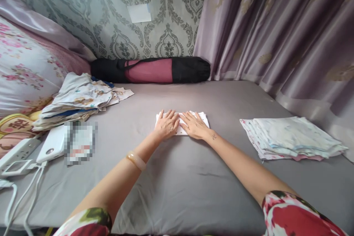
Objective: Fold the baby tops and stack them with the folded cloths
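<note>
A small white folded cloth [181, 129] with tiny dark spots lies flat on the grey sheet [193, 177]. My left hand [167, 125] rests palm down on its left part, fingers stretched out. Beside it, my right hand [194, 125] lies flat on the right part, its fingers also extended and pointing to the upper left. The fingertips of the two hands nearly meet in the middle. Much of the cloth is hidden under both palms.
To the right is a stack of folded cloths [293, 136]. Piled clothes [83, 96] lie at the left, near a white power bank [52, 143], a power strip [22, 151], cables and a blurred packet [81, 142]. A black and maroon roll bag [149, 70] lies against the wall.
</note>
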A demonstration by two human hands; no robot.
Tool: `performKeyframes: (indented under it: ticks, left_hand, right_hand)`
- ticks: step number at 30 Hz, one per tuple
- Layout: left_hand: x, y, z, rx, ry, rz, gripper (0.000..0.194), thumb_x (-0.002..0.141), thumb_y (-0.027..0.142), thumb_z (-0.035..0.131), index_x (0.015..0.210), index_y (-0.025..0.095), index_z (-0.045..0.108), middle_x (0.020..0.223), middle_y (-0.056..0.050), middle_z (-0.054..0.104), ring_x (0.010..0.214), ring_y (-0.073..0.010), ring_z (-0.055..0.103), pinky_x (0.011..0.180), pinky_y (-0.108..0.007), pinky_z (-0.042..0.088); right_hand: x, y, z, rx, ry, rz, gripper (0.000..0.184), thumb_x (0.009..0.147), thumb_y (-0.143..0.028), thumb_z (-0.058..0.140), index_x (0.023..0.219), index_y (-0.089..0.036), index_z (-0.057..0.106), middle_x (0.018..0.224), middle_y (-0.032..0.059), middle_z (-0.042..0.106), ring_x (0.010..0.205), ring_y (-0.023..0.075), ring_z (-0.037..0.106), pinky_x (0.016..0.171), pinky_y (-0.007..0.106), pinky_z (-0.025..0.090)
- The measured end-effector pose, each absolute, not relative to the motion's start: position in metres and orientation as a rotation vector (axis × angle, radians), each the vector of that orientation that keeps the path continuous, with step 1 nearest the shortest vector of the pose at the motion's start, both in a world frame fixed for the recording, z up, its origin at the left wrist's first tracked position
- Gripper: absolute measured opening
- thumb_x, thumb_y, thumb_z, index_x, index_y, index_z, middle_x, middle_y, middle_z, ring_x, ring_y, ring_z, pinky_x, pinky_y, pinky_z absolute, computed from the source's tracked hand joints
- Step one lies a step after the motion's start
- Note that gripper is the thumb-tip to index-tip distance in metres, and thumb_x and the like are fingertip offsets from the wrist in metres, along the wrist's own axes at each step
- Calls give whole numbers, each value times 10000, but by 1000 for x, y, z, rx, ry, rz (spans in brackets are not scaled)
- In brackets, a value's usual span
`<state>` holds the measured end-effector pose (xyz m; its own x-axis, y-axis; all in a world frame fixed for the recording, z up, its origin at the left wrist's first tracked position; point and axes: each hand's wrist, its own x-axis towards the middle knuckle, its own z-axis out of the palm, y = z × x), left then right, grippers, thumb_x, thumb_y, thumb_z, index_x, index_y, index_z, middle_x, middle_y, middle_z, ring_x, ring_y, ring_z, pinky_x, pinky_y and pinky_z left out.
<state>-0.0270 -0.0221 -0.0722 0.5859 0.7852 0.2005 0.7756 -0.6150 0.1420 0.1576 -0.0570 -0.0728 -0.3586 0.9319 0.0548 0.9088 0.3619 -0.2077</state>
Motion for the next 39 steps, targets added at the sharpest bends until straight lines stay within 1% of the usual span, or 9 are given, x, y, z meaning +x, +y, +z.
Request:
performKeyframes:
  ticks: [3, 8, 11, 14, 18, 20, 25, 33, 39]
  left_hand:
    - [-28, -17, -87, 2689, 1333, 317, 481, 987, 351, 297, 1417, 212, 461, 1516, -123, 429, 1424, -294, 351, 1159, -585, 203]
    - [-30, -13, -95, 2663, 1341, 270, 497, 996, 383, 272, 1451, 251, 422, 1547, -98, 387, 1450, -276, 303, 1169, -576, 184]
    - [-30, -10, -89, 2666, 1339, 193, 501, 998, 372, 267, 1453, 223, 416, 1555, -118, 366, 1453, -293, 294, 1155, -591, 199]
    - [-32, -4, -84, 2675, 1264, 157, 490, 998, 392, 274, 1423, 227, 453, 1531, -125, 405, 1430, -300, 339, 1132, -592, 250]
    - [-39, 4, -86, 2683, 1318, 243, 502, 996, 433, 277, 1422, 242, 463, 1545, -103, 388, 1450, -269, 307, 1178, -546, 187]
    - [-42, 5, -92, 2670, 1360, 252, 514, 999, 434, 266, 1443, 247, 444, 1551, -95, 379, 1456, -265, 294, 1186, -548, 159]
    - [-45, 4, -98, 2628, 1377, 231, 542, 998, 445, 242, 1464, 240, 427, 1553, -94, 370, 1456, -270, 295, 1186, -562, 146]
    - [-44, 3, -97, 2579, 1395, 258, 542, 989, 465, 254, 1457, 260, 437, 1559, -68, 365, 1463, -267, 279, 1199, -538, 123]
    - [-43, 4, -103, 2520, 1540, 367, 570, 968, 436, 304, 1457, 160, 407, 1534, -145, 395, 1450, -282, 301, 1197, -502, 174]
  right_hand:
    - [159, -59, -80, -1651, -2450, 188, 556, 1026, -418, 259, 1527, -184, 322, 1573, 97, 313, 1466, 256, 221, 1193, 505, 135]
    - [159, -57, -82, -1663, -2426, 224, 562, 1024, -426, 249, 1532, -194, 312, 1583, 81, 293, 1474, 240, 196, 1201, 490, 100]
    - [162, -52, -76, -1667, -2441, 349, 575, 1023, -423, 211, 1530, -171, 313, 1589, 84, 274, 1478, 232, 181, 1205, 481, 100]
    - [170, -49, -70, -1713, -2429, 404, 604, 1019, -428, 182, 1525, -126, 316, 1588, 110, 262, 1478, 226, 184, 1204, 472, 121]
    - [180, -52, -73, -1776, -2406, 248, 635, 1014, -455, 182, 1523, -97, 308, 1590, 131, 245, 1483, 233, 162, 1207, 488, 79]
    - [183, -55, -78, -1792, -2400, 212, 632, 1016, -449, 169, 1524, -99, 306, 1588, 127, 255, 1479, 232, 181, 1208, 484, 86]
    - [184, -56, -86, -1787, -2414, 182, 625, 1018, -438, 154, 1523, -105, 311, 1587, 122, 258, 1472, 233, 205, 1207, 480, 91]
    - [184, -55, -86, -1805, -2419, 170, 634, 1018, -440, 131, 1524, -100, 305, 1588, 119, 261, 1471, 239, 204, 1202, 484, 87]
    - [181, -55, -87, -1862, -2358, 131, 648, 1016, -445, 132, 1512, -75, 324, 1583, 134, 271, 1462, 242, 230, 1202, 453, 101]
